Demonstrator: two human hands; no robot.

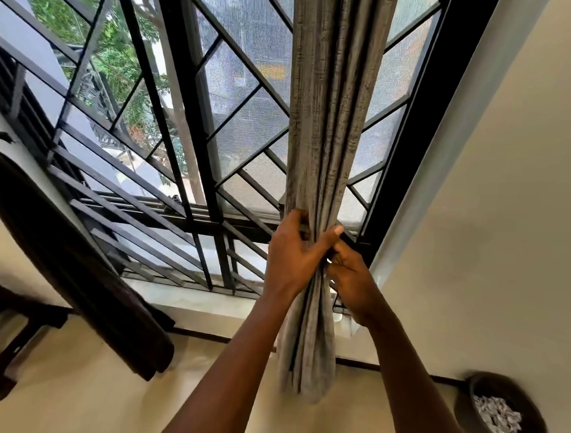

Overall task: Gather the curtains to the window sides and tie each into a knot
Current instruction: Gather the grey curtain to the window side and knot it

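We count one grey curtain (327, 120), bunched into a single bundle that passes between two hands. Our left hand (294, 256) wraps round it, and our right hand (353, 284) grips it just beside.

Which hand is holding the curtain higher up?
The left hand grips the grey curtain higher, its thumb wrapped across the folds; the right hand holds just below it.

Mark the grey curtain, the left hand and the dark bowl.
grey curtain (324, 120), head view, on the gathered folds, midway up.
left hand (295, 256), head view, on the back of the hand.
dark bowl (499, 387), head view, on its inner wall.
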